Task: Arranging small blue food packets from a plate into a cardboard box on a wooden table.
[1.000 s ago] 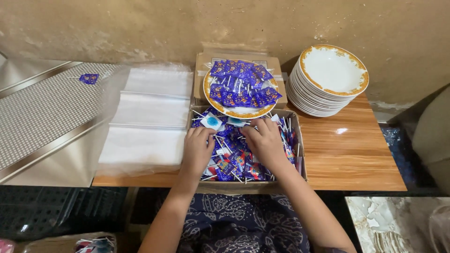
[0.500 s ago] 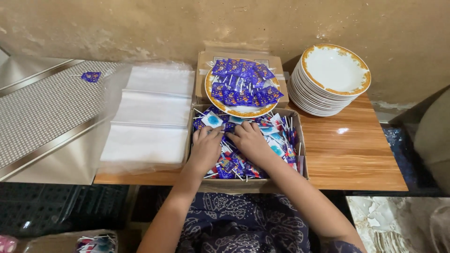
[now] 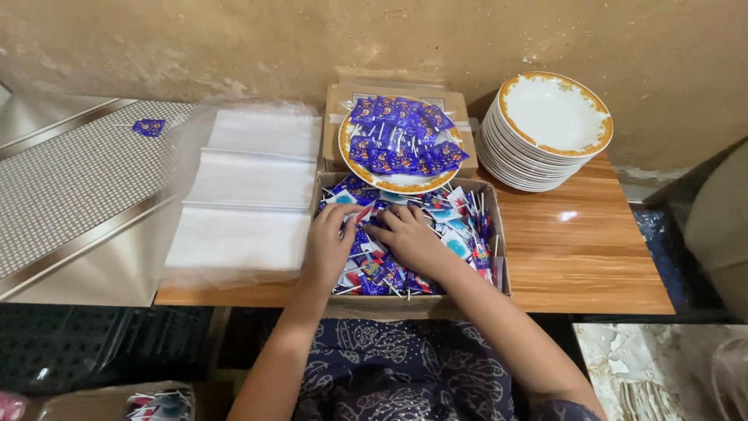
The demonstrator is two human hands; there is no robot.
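Wrapped lollipops are being gathered inside the cardboard box at 6 o'clock from the filled plate. Left hand and right hand, previously apart, are now being pressed together, fingers curled over the pile.

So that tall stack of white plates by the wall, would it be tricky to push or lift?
Probably heavy: the stack of plates holds many gold-rimmed dishes. They look glazed and glossy, so likely slippery and breakable. Pushed on the smooth wooden table, the stack might slide, and the top plates could shift.
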